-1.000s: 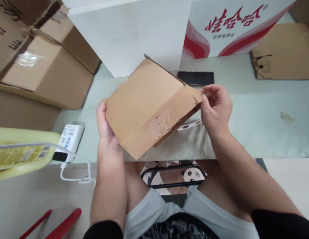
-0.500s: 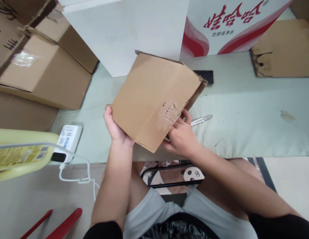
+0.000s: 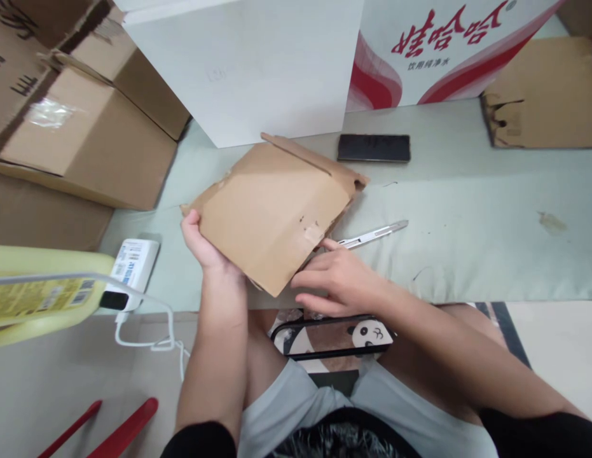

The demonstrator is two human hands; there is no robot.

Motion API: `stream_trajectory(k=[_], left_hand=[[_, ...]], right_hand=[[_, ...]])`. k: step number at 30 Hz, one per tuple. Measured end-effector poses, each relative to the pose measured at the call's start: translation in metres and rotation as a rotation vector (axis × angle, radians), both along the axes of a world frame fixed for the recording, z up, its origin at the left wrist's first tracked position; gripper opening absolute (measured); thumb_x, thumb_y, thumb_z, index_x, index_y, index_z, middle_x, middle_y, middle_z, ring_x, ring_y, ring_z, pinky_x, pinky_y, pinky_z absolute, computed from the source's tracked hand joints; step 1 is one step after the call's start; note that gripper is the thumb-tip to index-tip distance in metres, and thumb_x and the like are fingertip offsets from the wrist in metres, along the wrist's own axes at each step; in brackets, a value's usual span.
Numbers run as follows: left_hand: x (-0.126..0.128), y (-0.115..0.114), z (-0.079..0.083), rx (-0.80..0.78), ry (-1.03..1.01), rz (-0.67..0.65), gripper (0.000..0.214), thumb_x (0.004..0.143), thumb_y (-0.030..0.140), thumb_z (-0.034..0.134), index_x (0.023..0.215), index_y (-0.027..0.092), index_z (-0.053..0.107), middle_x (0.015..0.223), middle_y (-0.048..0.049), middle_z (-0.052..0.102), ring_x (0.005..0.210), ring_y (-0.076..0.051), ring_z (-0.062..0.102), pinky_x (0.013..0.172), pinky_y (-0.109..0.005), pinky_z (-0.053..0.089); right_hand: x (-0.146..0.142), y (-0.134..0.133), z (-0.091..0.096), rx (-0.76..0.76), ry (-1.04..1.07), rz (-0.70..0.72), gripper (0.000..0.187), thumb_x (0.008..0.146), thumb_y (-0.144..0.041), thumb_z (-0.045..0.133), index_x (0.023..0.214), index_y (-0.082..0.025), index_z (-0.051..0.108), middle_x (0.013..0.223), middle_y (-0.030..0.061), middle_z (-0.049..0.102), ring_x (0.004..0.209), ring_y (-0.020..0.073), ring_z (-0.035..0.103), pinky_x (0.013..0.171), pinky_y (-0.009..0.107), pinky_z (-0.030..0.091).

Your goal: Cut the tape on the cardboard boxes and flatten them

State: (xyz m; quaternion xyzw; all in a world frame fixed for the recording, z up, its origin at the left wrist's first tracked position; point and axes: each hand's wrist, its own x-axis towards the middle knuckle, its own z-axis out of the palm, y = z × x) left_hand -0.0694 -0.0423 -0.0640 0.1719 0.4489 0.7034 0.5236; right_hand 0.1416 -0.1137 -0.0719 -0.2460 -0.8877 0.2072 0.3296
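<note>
A brown cardboard box (image 3: 271,210) with torn flaps is tilted above the green cloth-covered surface in front of me. My left hand (image 3: 207,245) grips its left side, thumb on the upper face and the other fingers hidden underneath. At the lower right edge is my right hand (image 3: 336,280), its fingers stretched out and somewhat apart; the fingertips reach the box's edge, and some are partly hidden. A strip of clear tape (image 3: 315,232) sticks to the cardboard near those fingers. Just beyond my right hand lies a silver utility knife (image 3: 374,235) on the cloth.
A black phone (image 3: 373,147) lies behind the knife. White cartons (image 3: 257,70) stand at the back, brown boxes (image 3: 119,152) at the left, and flat cardboard (image 3: 548,95) at the right. A white power bank (image 3: 133,270) with a cable sits beside a yellow container (image 3: 42,296).
The box has come down and toward me, tilting flatter and uncovering the phone and more of the knife. My right hand has slid left and down, its fingers now straighter.
</note>
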Motion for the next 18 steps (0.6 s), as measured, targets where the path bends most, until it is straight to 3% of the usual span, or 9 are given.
stream_trajectory(k=[3,5,8,10,11,13,16,18], left_hand=[[-0.005,-0.001,0.004,-0.034,-0.051,0.118,0.034,0.074,0.037,0.054,0.098,0.017,0.065,0.082,-0.005,0.075,0.083,-0.023,0.068,0.075,-0.032,0.055],[-0.008,-0.001,0.007,0.023,-0.02,0.109,0.039,0.071,0.036,0.055,0.104,0.017,0.065,0.083,-0.0048,0.075,0.088,-0.024,0.069,0.081,-0.033,0.055],[-0.013,-0.002,0.011,0.128,0.037,0.031,0.05,0.07,0.038,0.057,0.114,0.017,0.064,0.092,-0.0066,0.077,0.102,-0.028,0.069,0.094,-0.038,0.054],[-0.017,-0.003,0.013,0.178,0.054,-0.022,0.054,0.071,0.04,0.057,0.12,0.016,0.063,0.097,-0.0084,0.078,0.11,-0.031,0.069,0.101,-0.042,0.053],[-0.018,-0.003,0.014,0.197,0.055,-0.041,0.055,0.072,0.04,0.057,0.121,0.015,0.063,0.098,-0.0088,0.078,0.112,-0.033,0.069,0.103,-0.044,0.053],[-0.022,-0.004,0.013,0.241,0.051,-0.062,0.054,0.073,0.042,0.057,0.121,0.016,0.063,0.1,-0.0089,0.079,0.116,-0.033,0.069,0.106,-0.047,0.052],[-0.027,-0.004,0.009,0.315,0.044,-0.086,0.05,0.075,0.048,0.058,0.116,0.02,0.066,0.105,-0.0083,0.08,0.125,-0.032,0.066,0.109,-0.046,0.052],[-0.028,-0.003,0.006,0.363,0.036,-0.094,0.048,0.079,0.056,0.058,0.109,0.021,0.068,0.104,-0.0076,0.08,0.127,-0.031,0.065,0.109,-0.043,0.052]], right_hand=[[0.007,0.002,0.008,0.031,0.302,-0.204,0.02,0.097,-0.027,0.053,0.078,-0.025,0.058,0.057,-0.0055,0.061,0.05,0.0118,0.054,0.058,0.029,0.045],[0.017,0.009,0.011,0.053,0.433,-0.412,0.022,0.096,-0.022,0.053,0.075,-0.025,0.055,0.057,-0.0048,0.057,0.049,0.0125,0.052,0.052,0.029,0.043],[0.041,0.029,0.003,-0.003,0.466,-0.796,0.003,0.09,-0.024,0.06,0.088,-0.025,0.061,0.081,0.0016,0.069,0.075,0.0188,0.066,0.067,0.034,0.052],[0.059,0.044,-0.01,-0.148,0.479,-0.982,0.026,0.081,-0.032,0.071,0.105,-0.026,0.063,0.11,0.0066,0.073,0.102,0.0251,0.069,0.082,0.041,0.056],[0.067,0.051,-0.016,-0.255,0.498,-1.005,0.038,0.077,-0.036,0.075,0.112,-0.027,0.063,0.121,0.0082,0.071,0.108,0.027,0.068,0.086,0.044,0.057],[0.078,0.06,-0.025,-0.525,0.576,-0.921,0.05,0.073,-0.043,0.079,0.117,-0.026,0.062,0.127,0.0097,0.071,0.109,0.0281,0.069,0.087,0.046,0.059],[0.081,0.061,-0.023,-0.966,0.715,-0.664,0.049,0.07,-0.051,0.083,0.107,-0.023,0.066,0.105,0.0081,0.077,0.093,0.0262,0.074,0.08,0.042,0.062],[0.077,0.058,-0.016,-1.158,0.778,-0.548,0.048,0.066,-0.051,0.087,0.1,-0.022,0.068,0.093,0.0057,0.077,0.085,0.0243,0.074,0.077,0.038,0.062]])
